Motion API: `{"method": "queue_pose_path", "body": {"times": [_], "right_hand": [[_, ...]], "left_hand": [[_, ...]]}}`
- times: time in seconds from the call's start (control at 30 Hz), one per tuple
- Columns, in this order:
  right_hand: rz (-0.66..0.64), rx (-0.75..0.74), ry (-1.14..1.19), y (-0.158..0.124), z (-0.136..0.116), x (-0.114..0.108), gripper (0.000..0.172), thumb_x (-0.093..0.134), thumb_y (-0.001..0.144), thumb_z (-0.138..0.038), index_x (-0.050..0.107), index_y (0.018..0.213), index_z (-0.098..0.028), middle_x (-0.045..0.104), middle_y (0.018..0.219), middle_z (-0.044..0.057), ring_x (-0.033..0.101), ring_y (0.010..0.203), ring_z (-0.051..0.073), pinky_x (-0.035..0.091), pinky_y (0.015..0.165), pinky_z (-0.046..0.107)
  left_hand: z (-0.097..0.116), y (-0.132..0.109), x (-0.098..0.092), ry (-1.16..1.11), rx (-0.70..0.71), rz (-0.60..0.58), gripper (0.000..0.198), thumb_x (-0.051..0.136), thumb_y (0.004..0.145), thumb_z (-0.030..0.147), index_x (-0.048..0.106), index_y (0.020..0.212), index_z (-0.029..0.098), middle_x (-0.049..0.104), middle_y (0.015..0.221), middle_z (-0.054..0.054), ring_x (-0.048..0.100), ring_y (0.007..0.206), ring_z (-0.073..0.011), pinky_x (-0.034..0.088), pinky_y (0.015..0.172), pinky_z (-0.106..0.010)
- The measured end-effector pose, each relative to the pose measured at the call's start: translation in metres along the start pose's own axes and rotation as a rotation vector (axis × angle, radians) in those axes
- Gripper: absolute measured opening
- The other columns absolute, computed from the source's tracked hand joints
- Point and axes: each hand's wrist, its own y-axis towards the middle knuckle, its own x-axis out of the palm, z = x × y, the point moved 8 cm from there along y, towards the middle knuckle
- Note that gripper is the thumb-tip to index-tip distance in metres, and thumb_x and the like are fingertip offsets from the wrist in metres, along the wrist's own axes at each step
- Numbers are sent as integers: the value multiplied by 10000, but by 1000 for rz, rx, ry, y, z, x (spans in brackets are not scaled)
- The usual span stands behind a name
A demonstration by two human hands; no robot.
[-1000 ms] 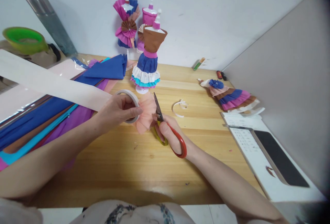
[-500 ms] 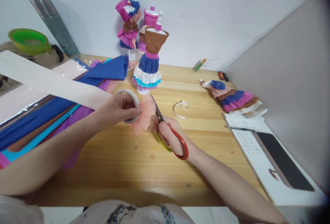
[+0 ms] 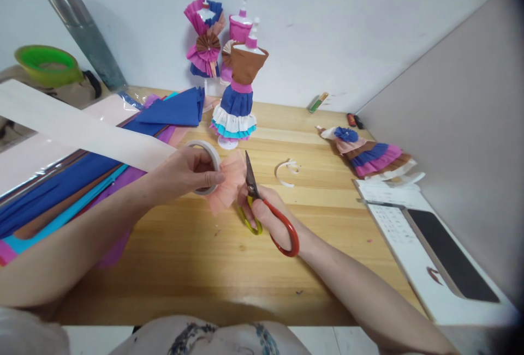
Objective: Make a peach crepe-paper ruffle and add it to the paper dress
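Observation:
My left hand (image 3: 186,172) grips a white roll of tape (image 3: 203,166) and pinches a pleated peach crepe-paper piece (image 3: 226,181) against it, above the wooden table (image 3: 229,257). My right hand (image 3: 268,216) holds scissors (image 3: 262,208) with red and yellow-green handles. The blades point up, with the tips right beside the peach paper's right edge.
Crepe-paper sheets in blue, purple, teal and brown (image 3: 82,180) lie at the left under a long white strip (image 3: 77,128). Three dressed mannequin figures (image 3: 235,79) stand at the back. Another paper dress (image 3: 366,153) lies at the right, a white tape scrap (image 3: 286,172) mid-table, a tablet (image 3: 448,254) on papers at the right edge.
The scissors dipped toward the peach paper, then rose to stand upright beside it again. My left hand has stayed in place with the tape roll and paper.

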Motion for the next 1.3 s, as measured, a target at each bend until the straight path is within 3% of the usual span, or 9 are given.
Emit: {"method": "queue_pose_path", "body": {"times": [0.33, 0.77, 0.87, 1.13, 1.3], "right_hand": [[-2, -22, -54, 1, -8, -1, 566, 375, 912, -738, 485, 742, -209, 486, 623, -11, 448, 585, 145, 344, 563, 304], [-15, -62, -72, 2, -11, 0, 572, 367, 924, -721, 476, 688, -212, 481, 642, 4, 463, 637, 159, 367, 589, 294], [8, -59, -64, 3, -9, -2, 558, 370, 923, -721, 515, 763, -207, 480, 630, -3, 471, 626, 163, 380, 586, 295], [55, 9, -29, -1, 3, -3, 554, 394, 913, -727, 500, 758, -205, 401, 513, -56, 357, 455, 104, 300, 466, 260], [170, 114, 21, -1, 9, -14, 552, 394, 904, -730, 492, 737, -213, 385, 455, -76, 333, 380, 95, 265, 416, 250]], "left_hand": [[-2, -2, 8, 153, 47, -145, 218, 676, 714, 332, 571, 706, 141, 533, 619, 23, 482, 558, -92, 382, 510, -203], [4, -2, 8, 409, 105, -155, 265, 614, 756, 390, 600, 685, 135, 544, 643, 4, 497, 599, -116, 381, 523, -221], [4, -2, 7, 466, 116, -157, 294, 602, 779, 413, 609, 688, 134, 543, 650, 2, 494, 605, -117, 372, 522, -223], [0, -1, 6, 433, 97, -161, 265, 630, 772, 398, 609, 696, 145, 555, 651, 9, 509, 607, -117, 394, 529, -219], [4, -1, -3, 302, 91, -95, 224, 692, 726, 342, 614, 646, 148, 544, 600, 10, 499, 556, -107, 392, 500, -210]]}}
